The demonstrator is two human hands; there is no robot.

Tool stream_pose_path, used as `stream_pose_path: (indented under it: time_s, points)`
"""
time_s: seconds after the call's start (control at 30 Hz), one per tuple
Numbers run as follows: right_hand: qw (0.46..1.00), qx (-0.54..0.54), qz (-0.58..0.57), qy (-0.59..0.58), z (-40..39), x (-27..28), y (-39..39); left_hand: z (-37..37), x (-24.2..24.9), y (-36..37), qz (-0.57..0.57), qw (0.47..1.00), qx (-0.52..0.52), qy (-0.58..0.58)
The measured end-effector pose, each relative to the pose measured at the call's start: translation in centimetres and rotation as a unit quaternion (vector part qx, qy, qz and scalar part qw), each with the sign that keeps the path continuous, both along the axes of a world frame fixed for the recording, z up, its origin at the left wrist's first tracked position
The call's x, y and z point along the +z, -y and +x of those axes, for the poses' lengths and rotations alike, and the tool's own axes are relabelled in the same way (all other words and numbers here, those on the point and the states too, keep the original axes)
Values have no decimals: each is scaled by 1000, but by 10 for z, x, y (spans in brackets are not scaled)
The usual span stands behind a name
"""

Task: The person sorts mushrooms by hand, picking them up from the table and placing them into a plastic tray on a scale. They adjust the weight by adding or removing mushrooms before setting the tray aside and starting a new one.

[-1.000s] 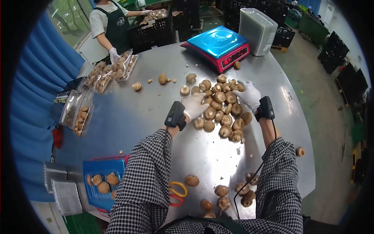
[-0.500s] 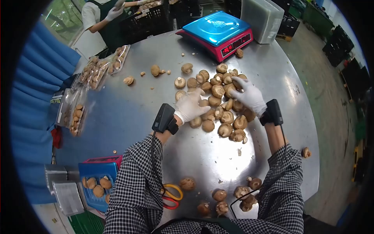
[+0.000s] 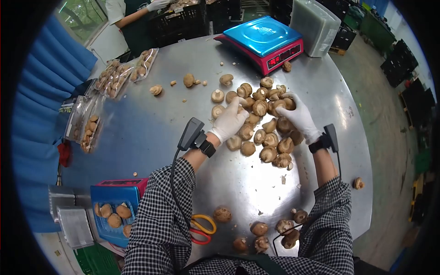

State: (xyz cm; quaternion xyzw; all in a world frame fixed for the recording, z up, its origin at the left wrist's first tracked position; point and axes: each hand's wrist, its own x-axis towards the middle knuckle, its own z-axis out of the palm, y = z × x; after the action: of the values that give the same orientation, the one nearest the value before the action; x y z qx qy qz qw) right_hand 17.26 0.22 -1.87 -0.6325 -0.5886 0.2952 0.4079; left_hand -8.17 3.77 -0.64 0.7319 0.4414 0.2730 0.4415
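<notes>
A pile of brown shiitake mushrooms (image 3: 270, 140) lies on the metal table, some caps up and some stems up. At the pile's left side, my left hand (image 3: 230, 120), in a white glove, has its fingers closed around a mushroom that they mostly hide. My right hand (image 3: 298, 118), also gloved, reaches into the right side of the pile. Its thumb and fingers curl round a mushroom (image 3: 288, 104) there. Loose mushrooms sit just left of the pile, among them a stem-up one (image 3: 217, 96).
A blue-topped scale (image 3: 263, 36) stands at the back beside stacked clear trays (image 3: 314, 27). Another scale (image 3: 103, 201) at lower left bears a tray of mushrooms. Scissors (image 3: 201, 229) lie near my body. Bagged mushrooms (image 3: 114, 79) rest at left. Beyond the table, a person works at black crates (image 3: 176, 23).
My left hand has drawn its spread fingers together around a mushroom. My right hand has closed its fingers on one at the pile's right side. The whole view has shifted slightly.
</notes>
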Motion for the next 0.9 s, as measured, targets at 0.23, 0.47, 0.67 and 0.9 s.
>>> stream_pose_path:
  time_s: [0.23,0.47,0.67,0.9]
  points:
    - [824,153,-74,-541,-16,39,65,24,56,55,-25,991,-113,65]
    - [895,238,-13,-377,-92,100,122,-32,134,135,222,970,-48,-84]
    - [866,369,-102,-321,-180,125,171,-130,151,239,93,994,48,30]
    - [826,441,-239,-255,-303,143,206,-261,154,341,89,965,245,0]
